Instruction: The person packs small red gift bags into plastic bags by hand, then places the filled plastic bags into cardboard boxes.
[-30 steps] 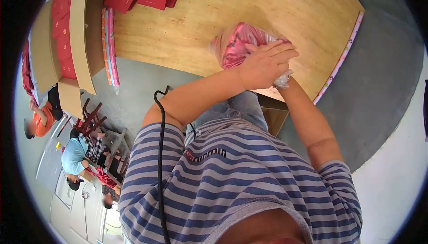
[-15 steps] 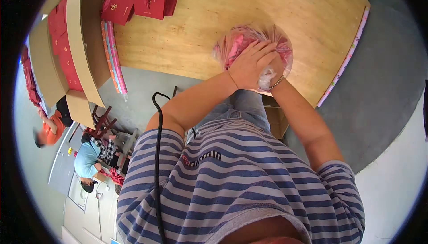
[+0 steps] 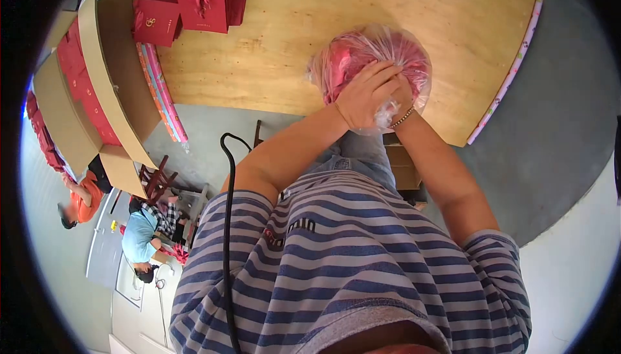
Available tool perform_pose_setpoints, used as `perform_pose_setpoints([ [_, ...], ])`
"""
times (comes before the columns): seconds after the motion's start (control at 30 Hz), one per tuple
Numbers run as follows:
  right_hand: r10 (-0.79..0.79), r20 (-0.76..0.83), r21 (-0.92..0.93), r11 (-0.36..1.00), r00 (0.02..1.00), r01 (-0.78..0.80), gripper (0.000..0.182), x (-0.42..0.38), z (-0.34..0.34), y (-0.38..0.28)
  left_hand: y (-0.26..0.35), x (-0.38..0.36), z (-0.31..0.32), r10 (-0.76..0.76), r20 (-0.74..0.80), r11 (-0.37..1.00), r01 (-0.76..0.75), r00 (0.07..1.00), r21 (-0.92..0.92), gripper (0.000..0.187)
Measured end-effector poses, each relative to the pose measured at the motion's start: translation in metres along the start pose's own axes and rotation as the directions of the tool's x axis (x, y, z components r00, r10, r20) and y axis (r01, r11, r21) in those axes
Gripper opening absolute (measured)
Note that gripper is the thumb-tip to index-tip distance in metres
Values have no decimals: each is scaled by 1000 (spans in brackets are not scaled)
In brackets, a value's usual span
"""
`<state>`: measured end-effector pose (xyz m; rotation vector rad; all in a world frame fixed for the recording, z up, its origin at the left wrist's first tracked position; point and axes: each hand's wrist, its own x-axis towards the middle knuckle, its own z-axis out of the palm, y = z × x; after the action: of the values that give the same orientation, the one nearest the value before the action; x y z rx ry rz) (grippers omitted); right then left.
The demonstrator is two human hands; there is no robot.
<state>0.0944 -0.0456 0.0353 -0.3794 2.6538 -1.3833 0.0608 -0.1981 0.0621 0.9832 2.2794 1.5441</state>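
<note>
Gripping the gathered neck of a clear plastic bag of red items (image 3: 346,60), my left hand (image 3: 367,95) has its fingers curled, where a second ago they stretched out flatter. It covers most of my right hand (image 3: 402,90) — I can't tell that one's hold. The bag sits near the edge of the pale wooden table (image 3: 284,50); red paper gift bags (image 3: 204,11) lie well apart from it, beside an open brown cardboard box (image 3: 123,50).

Place: packing workshop
Desk (image 3: 278,63): large, plywood
Carton (image 3: 107,73): open, red printed items (image 3: 81,82) inside
People: one in orange (image 3: 88,200), one in blue (image 3: 138,236)
</note>
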Motion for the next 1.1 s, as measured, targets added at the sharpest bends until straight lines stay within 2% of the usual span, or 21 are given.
perform_pose_setpoints([
  [0.03, -12, -3, -17, 1000, 1000, 12, 31, 1, -1, 0, 3, 3, -2, 8, -5, 1000, -8, 1000, 1, 60],
  [0.1, -35, -3, -44, 998, 999, 35, 31, -4, -14, 8, 18, 12, -12, -85, 128, 993, 74, 988, 93, 74],
  [0.13, -45, -3, -55, 997, 999, 45, 30, -7, -16, 11, 25, 14, -20, -84, 126, 993, 73, 988, 95, 74],
  [0.2, -61, -3, -77, 995, 998, 60, 29, -3, -4, -9, 42, 22, -53, -86, 165, 934, 22, 982, 357, 82],
  [0.23, -148, 121, -355, 917, 982, 182, 24, 0, -12, -11, 42, 19, -64, -141, 185, 933, 68, 973, 353, 96],
  [0.27, -151, 115, -356, 916, 982, 183, 24, 0, -11, -13, 36, 16, -71, -137, 187, 932, 63, 973, 358, 96],
  [0.33, -196, 47, -446, 873, 980, 196, 13, 1, -6, -18, 20, 8, -73, -155, 286, 930, 42, 946, 364, 110],
  [0.43, -191, 53, -425, 884, 980, 195, 14, 6, -13, -26, 7, 0, -60, -158, 251, 929, 57, 955, 365, 116],
  [0.5, -178, 37, -396, 901, 983, 178, 13, 6, -18, -34, 8, -1, -53, -157, 234, 924, 59, 959, 378, 113],
  [0.57, -83, 130, -315, 941, 988, 121, 11, 4, -21, -44, 9, -4, -43, -165, 210, 914, 69, 964, 399, 109],
  [0.6, -38, 9, -181, 983, 999, 39, 12, -2, -13, -56, 6, -5, -40, -138, 190, 915, 52, 972, 399, 106],
  [0.63, -42, 3, -181, 983, 999, 41, 12, -4, -10, -62, 3, -7, -38, -109, 174, 916, 31, 979, 400, 103],
  [0.7, 199, 49, -222, 958, 979, -183, 21, -2, -13, -80, 6, -8, -39, -125, 195, 916, 37, 973, 400, 100],
  [0.73, 203, 47, -223, 957, 978, -188, 21, -2, -11, -79, 7, -8, -38, -139, 211, 914, 43, 968, 404, 98],
  [0.77, 286, 8, -175, 944, 958, -280, 25, -3, -8, -76, 12, -4, -40, -137, 216, 916, 41, 967, 400, 98],
  [0.83, 442, -58, -71, 893, 895, -445, 32, -1, -4, -69, 21, 5, -45, -236, 279, 896, 97, 931, 434, 104],
  [0.93, 422, -98, 35, 907, 901, -421, 30, -1, -7, -65, 41, 21, -60, -215, 347, 852, 2, 913, 524, 112],
  [0.97, 443, -35, 37, 897, 896, -441, 29, 2, -17, -71, 42, 23, -62, -215, 348, 854, 3, 913, 520, 112],
  [1.03, 450, -16, 25, 893, 893, -449, 29, 3, -31, -75, 41, 24, -65, -80, 366, 967, -16, 927, 252, 118],
  [1.07, 458, 3, 16, 889, 889, -458, 29, 1, -34, -77, 40, 24, -61, -81, 368, 968, -14, 926, 249, 118],
  [1.1, 464, -20, -2, 886, 885, -465, 30, -2, -35, -78, 37, 23, -56, -56, 353, 988, 0, 934, 155, 116],
])
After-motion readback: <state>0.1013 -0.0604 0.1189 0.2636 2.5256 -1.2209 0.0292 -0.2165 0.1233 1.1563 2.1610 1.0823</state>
